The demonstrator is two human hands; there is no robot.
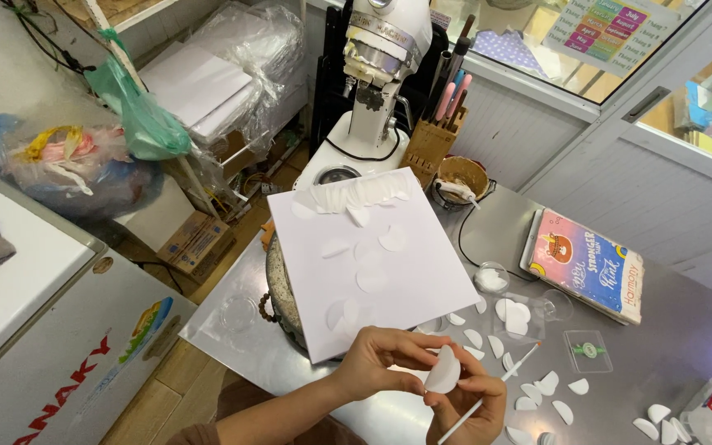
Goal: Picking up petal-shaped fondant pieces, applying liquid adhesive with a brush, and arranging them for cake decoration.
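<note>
Steel table (pixel 686 346): both hands (pixel 422 371) pinch upright white petal (pixel 443 371), long axis near-vertical.

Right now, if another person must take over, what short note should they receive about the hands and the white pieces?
Left hand: pinches a thin white petal piece by its edge.
Right hand: supports the same piece and holds a thin white brush.
White board: several petal pieces lie on it, a row along its far edge.
Loose petals lie on the steel table, not yet on the board.
</note>
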